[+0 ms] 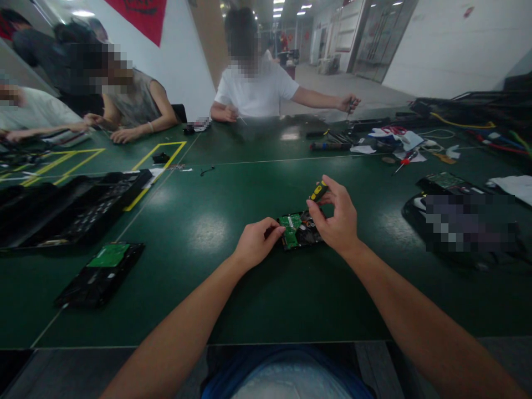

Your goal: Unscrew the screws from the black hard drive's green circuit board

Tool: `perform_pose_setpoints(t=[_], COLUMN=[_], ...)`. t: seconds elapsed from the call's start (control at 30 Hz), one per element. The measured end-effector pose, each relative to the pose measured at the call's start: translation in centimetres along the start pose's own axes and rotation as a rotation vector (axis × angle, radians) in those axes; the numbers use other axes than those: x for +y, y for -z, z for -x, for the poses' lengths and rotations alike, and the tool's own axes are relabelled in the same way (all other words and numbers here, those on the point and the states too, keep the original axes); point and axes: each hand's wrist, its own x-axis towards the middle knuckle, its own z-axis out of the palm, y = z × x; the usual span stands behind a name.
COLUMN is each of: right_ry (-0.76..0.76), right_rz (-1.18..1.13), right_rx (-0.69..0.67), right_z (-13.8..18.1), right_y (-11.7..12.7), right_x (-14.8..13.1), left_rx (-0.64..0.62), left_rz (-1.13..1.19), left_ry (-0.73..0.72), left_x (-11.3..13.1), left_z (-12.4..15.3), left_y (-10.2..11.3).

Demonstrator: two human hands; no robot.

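In front of me a hard drive (pixel 305 233) lies flat on the green table, its green circuit board (pixel 291 227) facing up. My left hand (pixel 258 239) has thumb and fingers closed on the drive's left edge. A black and yellow screwdriver (pixel 319 191) is gripped near its handle by my right hand (pixel 338 219), above the drive's right side. The handle leans up and to the right; the tip is too small and dark to make out. My right fingers cover part of the drive's right end.
A second drive-like black unit with a green board (pixel 108 256) lies at left, beside a long black casing (pixel 83 208). Dark electronic parts (pixel 449 183) and a red screwdriver (pixel 404 162) lie at right. Several people sit across the table, including one in a white shirt (pixel 260 91).
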Motion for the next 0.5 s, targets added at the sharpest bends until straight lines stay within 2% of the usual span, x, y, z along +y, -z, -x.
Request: perform_pose_setpoints(t=[0.13,0.3,0.5], right_ry=[0.003,-0.01,0.029], right_rz=[-0.06,-0.015,-0.004], right_rx=[-0.031,0.001,0.002], right_z=[0.05,0.05,-0.12], right_y=[-0.09,-0.29,-0.03], right_x=[-0.16,0.22,0.04], left_rx=[0.055,0.092,0.083], left_rz=[-0.013,-0.031,-0.05], left_ry=[-0.069,-0.133,-0.222], left_x=[-0.13,-0.2,0.35], left_z=[-0.07,-0.11,-0.01], left_y=[-0.19,-0.11,0.4])
